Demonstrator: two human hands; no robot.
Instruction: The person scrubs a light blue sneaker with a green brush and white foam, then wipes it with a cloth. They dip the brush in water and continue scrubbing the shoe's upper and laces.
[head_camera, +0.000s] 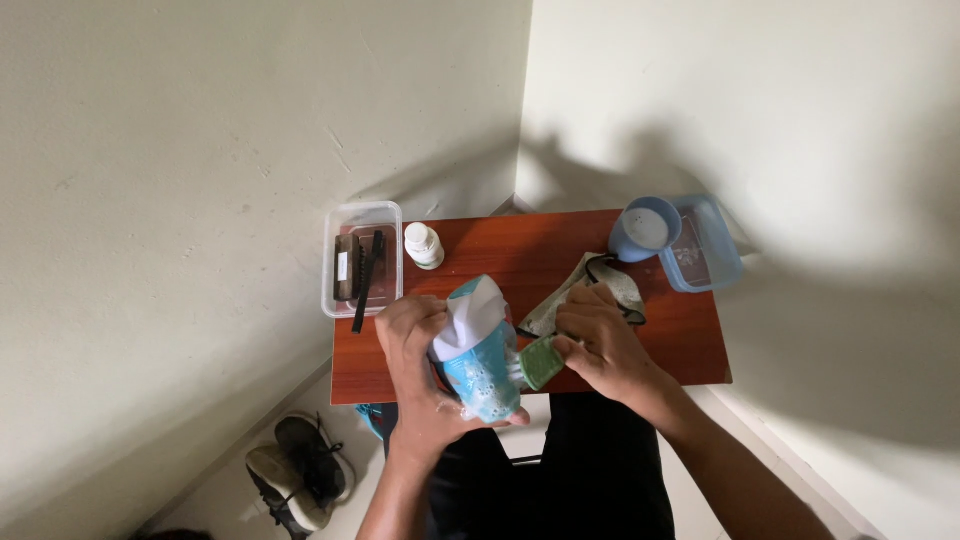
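- Fingers of the left hand (425, 375) wrap a blue-and-white shoe (478, 352), gripping it from the left and underneath, just off the near edge of a small red-brown table (520, 255).
- Right hand (605, 345) pinches a green sponge (541, 361) between thumb and fingertips, the fingers closed narrowly on it.
- Sponge meets the shoe's right side, low on the blue part, so the shoe lies directly left of the right hand's fingers; touching or a hair apart, the view does not settle.
- Long axis of the shoe runs near to far, tilted upright, with the white end toward the far side and the speckled blue end nearest the person.
- Both hands are at the shoe; the left bears it, the right reaches it only through the sponge.
- Behind the right hand, a crumpled cloth (592, 290) lies on the table.
- Far right, a blue cup (645, 230) with pale contents stands just beside a blue tub (705, 245) that overhangs the table's edge.
- Far left, a clear box (360, 258) holds a dark brush and a black comb-like piece; a small white bottle (424, 245) stands just right of it.
- On the floor, near left, a pair of dark-and-white sneakers (298, 470) sits against the wall.
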